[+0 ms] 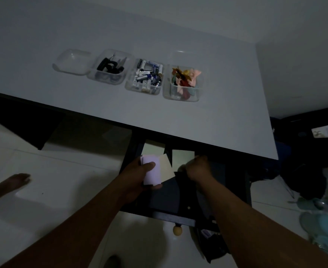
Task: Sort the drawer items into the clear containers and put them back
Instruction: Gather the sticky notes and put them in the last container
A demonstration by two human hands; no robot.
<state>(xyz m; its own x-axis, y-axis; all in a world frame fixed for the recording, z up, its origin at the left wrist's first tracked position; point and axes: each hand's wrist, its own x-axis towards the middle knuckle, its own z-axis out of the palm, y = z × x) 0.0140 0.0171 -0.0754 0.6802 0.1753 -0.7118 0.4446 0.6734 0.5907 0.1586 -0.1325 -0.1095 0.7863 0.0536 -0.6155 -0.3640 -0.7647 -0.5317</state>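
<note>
A dark drawer (234, 182) stands pulled out under the white table (198, 122). Over it my left hand (138, 176) holds a small stack of pale paper cards (155, 171), thumb on top. My right hand (197, 169) reaches into the drawer with curled fingers beside a pale card (182, 157); what it grips is too dark to tell. On the table stand several clear containers: an empty one (70, 62), one with black tools (110, 66), one with batteries (146, 76) and one with coloured paper pieces (183, 82).
The drawer front has a round pale knob (177, 230). A dark bag (211, 240) lies on the tiled floor below the drawer. Dark bundles (304, 171) and teal items (319, 229) sit at the right. A bare foot (14, 182) shows at the left.
</note>
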